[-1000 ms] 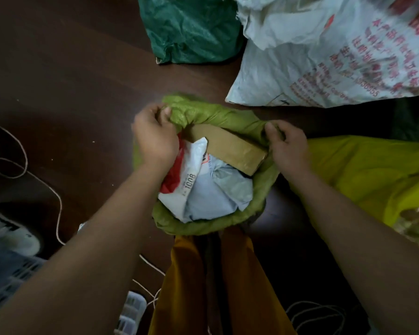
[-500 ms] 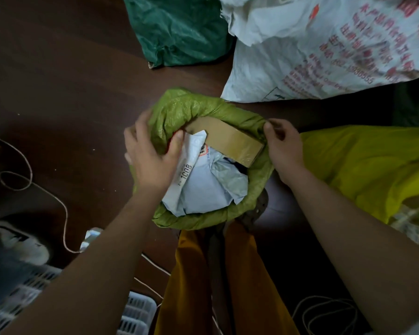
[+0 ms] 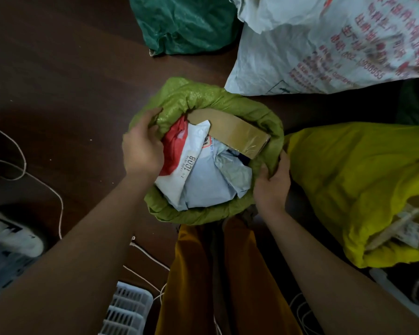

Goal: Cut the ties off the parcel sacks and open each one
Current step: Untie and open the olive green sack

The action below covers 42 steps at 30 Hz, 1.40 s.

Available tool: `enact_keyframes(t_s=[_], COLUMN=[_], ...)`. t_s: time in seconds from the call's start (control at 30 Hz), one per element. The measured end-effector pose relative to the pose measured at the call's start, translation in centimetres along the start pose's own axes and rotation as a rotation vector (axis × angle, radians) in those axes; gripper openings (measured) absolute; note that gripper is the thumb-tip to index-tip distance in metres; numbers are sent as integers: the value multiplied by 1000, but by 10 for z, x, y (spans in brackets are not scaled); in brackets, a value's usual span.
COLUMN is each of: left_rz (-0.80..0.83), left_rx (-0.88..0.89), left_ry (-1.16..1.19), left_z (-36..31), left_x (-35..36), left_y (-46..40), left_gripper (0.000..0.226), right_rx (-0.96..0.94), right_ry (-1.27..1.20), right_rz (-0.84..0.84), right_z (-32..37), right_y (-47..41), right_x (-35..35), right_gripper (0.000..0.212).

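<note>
Honestly, this sack is about as open as it gets. Starting closest to the camera: the person's orange trousers (image 3: 198, 274) sit at 6 o'clock, with a white crate (image 3: 128, 310) at 7 and loose string (image 3: 58, 204) trailing over the dark floor (image 3: 58, 81) out toward 9.

Just past the knees is the green sack (image 3: 203, 97), dead centre, mouth rolled down into a fat collar. The left hand (image 3: 143, 148) has the rim at about 9 o'clock of the mouth, fingers curled over the fold and tucked in. The right hand (image 3: 272, 184) pinches the rim at roughly 4 o'clock, thumb on top and fingers wrapped under the roll. So both hands are closed round the cloth, neither is free.

Inside you can see a cardboard box (image 3: 235, 131) at the far side, a white mailer (image 3: 191, 163) with "1008" on it, a red bag (image 3: 174, 146) next to the left hand and a pale blue mailer (image 3: 203, 187).

Handling guess: the woven plastic looks soft, crinkly and a bit slick, so the rolled collar is the place to grab since it gives a thick edge. Full of parcels, it's probably heavy and floppy, so I'd work the rim and not lift.

Further out: a yellow sack (image 3: 348, 180) at 3 o'clock, its mouth near 4 looks bunched but I can't tell if it's tied. A white sack (image 3: 324, 44) with red print at 1, and a dark green sack (image 3: 186, 22) at 12.
</note>
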<state>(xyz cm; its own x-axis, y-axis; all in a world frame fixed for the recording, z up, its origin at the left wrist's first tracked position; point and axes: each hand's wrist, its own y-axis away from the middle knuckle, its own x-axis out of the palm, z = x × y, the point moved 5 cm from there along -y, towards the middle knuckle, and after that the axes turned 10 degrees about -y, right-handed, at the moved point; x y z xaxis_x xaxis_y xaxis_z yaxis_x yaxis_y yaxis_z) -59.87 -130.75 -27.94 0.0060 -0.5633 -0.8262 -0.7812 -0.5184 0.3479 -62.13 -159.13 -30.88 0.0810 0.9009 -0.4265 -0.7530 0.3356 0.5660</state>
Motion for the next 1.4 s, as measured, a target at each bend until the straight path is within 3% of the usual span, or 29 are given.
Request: enact_keyframes(t_s=[0.13,0.23,0.33,0.43,0.63,0.93,1.4], left_rz=[-109,-82,7,57,121,33,-174], left_rx=[-223,-355,-318,-270,-382,-465,-617], left_ry=[63,115,180,224,403,533,617], left_z=[25,45,46,43,53,51,75], left_x=[-15,-18,-13,-8,-6,-52,-188], left_y=[-10,-10,-4,2,4,-8,-45], left_gripper=[41,38,35,34,36,29,27], right_rx=[-220,-287,-177,-103,-55,-46,-195], right_ry=[-8,-22,32,110,109,19,30], right_rz=[36,131,189,145,192,139,278], right_z=[42,63,56,38,24,78,195], right_y=[-21,-27,-23,-8,3,4,49], right_x=[10,25,35,27,18,39,118], right_gripper=[44,45,57,62,63,54,54])
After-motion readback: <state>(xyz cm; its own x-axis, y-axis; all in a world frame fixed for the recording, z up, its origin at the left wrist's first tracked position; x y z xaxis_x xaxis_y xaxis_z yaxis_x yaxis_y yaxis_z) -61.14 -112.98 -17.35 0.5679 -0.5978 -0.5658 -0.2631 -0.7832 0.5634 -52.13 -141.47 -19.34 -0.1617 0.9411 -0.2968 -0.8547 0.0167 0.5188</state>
